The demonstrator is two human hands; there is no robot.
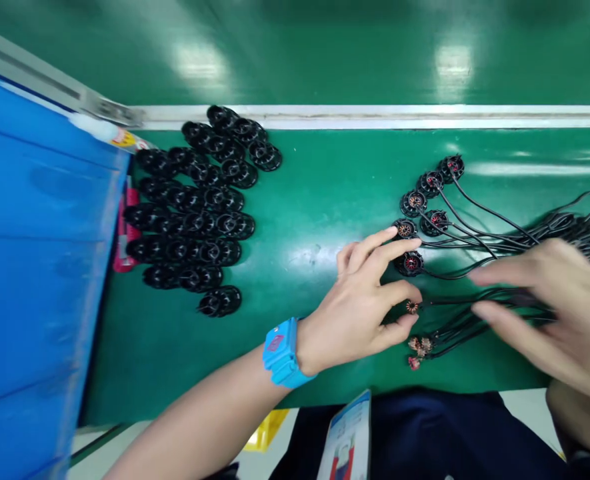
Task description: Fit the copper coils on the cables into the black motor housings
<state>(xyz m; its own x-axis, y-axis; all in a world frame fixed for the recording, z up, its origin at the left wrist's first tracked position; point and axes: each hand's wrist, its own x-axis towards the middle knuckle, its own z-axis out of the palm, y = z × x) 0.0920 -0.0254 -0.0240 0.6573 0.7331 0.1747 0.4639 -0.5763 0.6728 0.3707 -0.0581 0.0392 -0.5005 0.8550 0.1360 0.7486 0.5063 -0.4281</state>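
My left hand (369,293), a blue band on its wrist, pinches a small copper-wound motor stator (412,307) between thumb and forefinger. A black cable (449,302) runs right from it. The other fingers of that hand reach up beside black round housings (409,263) with red or copper windings inside, several of which stand in a cluster with cables trailing right. My right hand (549,307), blurred by motion, hovers over the cables with thumb and forefinger apart. Below the pinched stator, several loose stators (422,345) lie on their cables.
Rows of black round housings (195,220) stand at left on the green work surface (315,187). Beside them are a blue bin (39,253), a pink-red tool (125,233) and a white bottle (105,131). A thick cable bundle (585,233) lies at right. A badge (347,440) hangs below the front edge.
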